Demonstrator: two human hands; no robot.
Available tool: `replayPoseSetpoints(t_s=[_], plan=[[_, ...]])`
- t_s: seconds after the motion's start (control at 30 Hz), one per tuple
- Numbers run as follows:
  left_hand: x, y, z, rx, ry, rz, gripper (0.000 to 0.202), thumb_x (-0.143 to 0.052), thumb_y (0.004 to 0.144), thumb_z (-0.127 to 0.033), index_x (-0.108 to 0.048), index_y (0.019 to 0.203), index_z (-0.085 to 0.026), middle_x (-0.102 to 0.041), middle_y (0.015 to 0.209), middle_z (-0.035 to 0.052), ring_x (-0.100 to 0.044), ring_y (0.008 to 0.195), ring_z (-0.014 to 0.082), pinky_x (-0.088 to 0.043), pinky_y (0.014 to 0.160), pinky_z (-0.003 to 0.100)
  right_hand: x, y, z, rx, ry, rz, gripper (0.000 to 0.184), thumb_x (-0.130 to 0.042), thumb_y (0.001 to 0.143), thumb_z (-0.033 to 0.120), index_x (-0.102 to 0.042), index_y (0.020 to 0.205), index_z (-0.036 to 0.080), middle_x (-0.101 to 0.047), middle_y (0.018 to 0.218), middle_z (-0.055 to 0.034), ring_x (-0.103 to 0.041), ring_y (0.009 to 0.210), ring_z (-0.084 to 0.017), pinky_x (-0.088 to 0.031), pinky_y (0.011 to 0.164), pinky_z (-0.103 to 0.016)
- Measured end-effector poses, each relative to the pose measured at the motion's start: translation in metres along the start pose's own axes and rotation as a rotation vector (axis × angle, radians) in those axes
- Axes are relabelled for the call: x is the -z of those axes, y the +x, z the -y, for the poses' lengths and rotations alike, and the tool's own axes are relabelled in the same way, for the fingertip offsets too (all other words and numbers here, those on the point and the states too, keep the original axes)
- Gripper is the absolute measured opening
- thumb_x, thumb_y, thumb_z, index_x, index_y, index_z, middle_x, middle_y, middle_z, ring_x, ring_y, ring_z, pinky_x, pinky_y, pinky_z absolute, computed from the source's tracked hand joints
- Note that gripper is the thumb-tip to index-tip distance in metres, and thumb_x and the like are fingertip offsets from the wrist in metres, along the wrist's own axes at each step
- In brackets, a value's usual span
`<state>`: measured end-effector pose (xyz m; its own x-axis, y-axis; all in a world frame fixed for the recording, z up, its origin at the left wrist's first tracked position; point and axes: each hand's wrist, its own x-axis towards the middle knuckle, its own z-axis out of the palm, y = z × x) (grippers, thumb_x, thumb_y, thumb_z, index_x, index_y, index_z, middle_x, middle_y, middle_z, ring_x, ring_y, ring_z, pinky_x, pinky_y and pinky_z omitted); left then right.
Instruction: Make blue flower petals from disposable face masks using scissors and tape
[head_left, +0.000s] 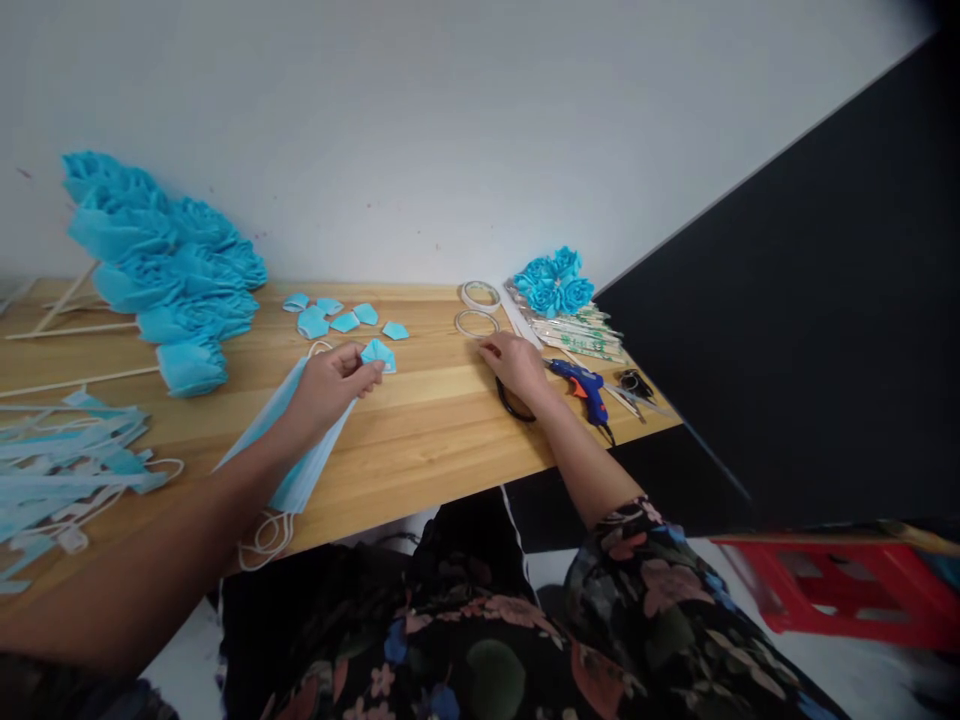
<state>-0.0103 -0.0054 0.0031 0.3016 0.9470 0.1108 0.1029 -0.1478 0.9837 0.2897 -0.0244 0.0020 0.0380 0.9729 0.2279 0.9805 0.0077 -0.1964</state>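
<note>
My left hand is closed in a pinch on a small folded blue piece above the wooden table. Under that forearm lies a blue face mask with white ear loops. My right hand rests on the table beside a roll of clear tape; its fingers curl toward the roll and I cannot make out whether they grip it. Several folded blue pieces lie behind my left hand.
A pile of blue fabric flowers on sticks sits at the left. Cut mask strips lie at the near left. A second tape roll, blue flowers, a blue glue gun, scissors and a red stool stand to the right.
</note>
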Motion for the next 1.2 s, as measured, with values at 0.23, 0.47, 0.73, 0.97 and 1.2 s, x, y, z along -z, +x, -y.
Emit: replayPoseSetpoints(t_s=[0.23, 0.47, 0.73, 0.97, 1.2], plan=[[-0.001, -0.001, 0.002, -0.011, 0.001, 0.009, 0.022, -0.070, 0.074, -0.038, -0.062, 0.066, -0.019, -0.062, 0.060, -0.0007, -0.054, 0.055, 0.0109, -0.044, 0.053, 0.022, -0.015, 0.001, -0.014, -0.043, 0.212, -0.084, 0.023, -0.056, 0.094, 0.025, -0.077, 0.097, 0.018, -0.078, 0.102, -0.0081, -0.070, 0.094, -0.021, -0.047, 0.080, -0.030], [-0.002, -0.002, -0.003, 0.041, 0.027, 0.012, 0.024, -0.070, 0.073, -0.040, -0.064, 0.067, -0.018, -0.064, 0.061, -0.0004, -0.055, 0.056, 0.0116, -0.045, 0.054, 0.023, -0.022, 0.003, -0.020, -0.093, 0.387, -0.131, 0.019, -0.060, 0.089, 0.029, -0.077, 0.088, 0.020, -0.079, 0.094, -0.0059, -0.070, 0.090, -0.021, -0.048, 0.081, -0.031], [-0.002, -0.003, -0.003, 0.061, 0.043, 0.008, 0.023, -0.071, 0.072, -0.040, -0.065, 0.068, -0.018, -0.065, 0.062, 0.0001, -0.056, 0.057, 0.0123, -0.046, 0.055, 0.024, -0.022, 0.003, -0.027, -0.187, 0.604, -0.132, 0.022, -0.061, 0.082, 0.035, -0.076, 0.080, 0.019, -0.077, 0.083, -0.0030, -0.067, 0.078, -0.018, -0.047, 0.073, -0.029], [-0.001, -0.002, -0.003, 0.072, 0.030, 0.010, 0.025, -0.073, 0.071, -0.042, -0.064, 0.068, -0.018, -0.065, 0.062, 0.0001, -0.055, 0.056, 0.0117, -0.046, 0.055, 0.024, -0.029, 0.005, -0.030, -0.245, 0.820, -0.150, 0.022, -0.059, 0.078, 0.038, -0.070, 0.075, 0.019, -0.072, 0.074, -0.0022, -0.063, 0.067, -0.016, -0.048, 0.063, -0.027], [-0.002, -0.002, -0.002, 0.063, 0.026, 0.000, 0.025, -0.072, 0.072, -0.041, -0.065, 0.068, -0.018, -0.064, 0.061, 0.0000, -0.055, 0.056, 0.0115, -0.046, 0.055, 0.024, -0.031, 0.006, -0.030, -0.221, 0.822, -0.154, 0.022, -0.055, 0.082, 0.037, -0.068, 0.075, 0.020, -0.071, 0.070, -0.0017, -0.062, 0.064, -0.016, -0.049, 0.064, -0.028]])
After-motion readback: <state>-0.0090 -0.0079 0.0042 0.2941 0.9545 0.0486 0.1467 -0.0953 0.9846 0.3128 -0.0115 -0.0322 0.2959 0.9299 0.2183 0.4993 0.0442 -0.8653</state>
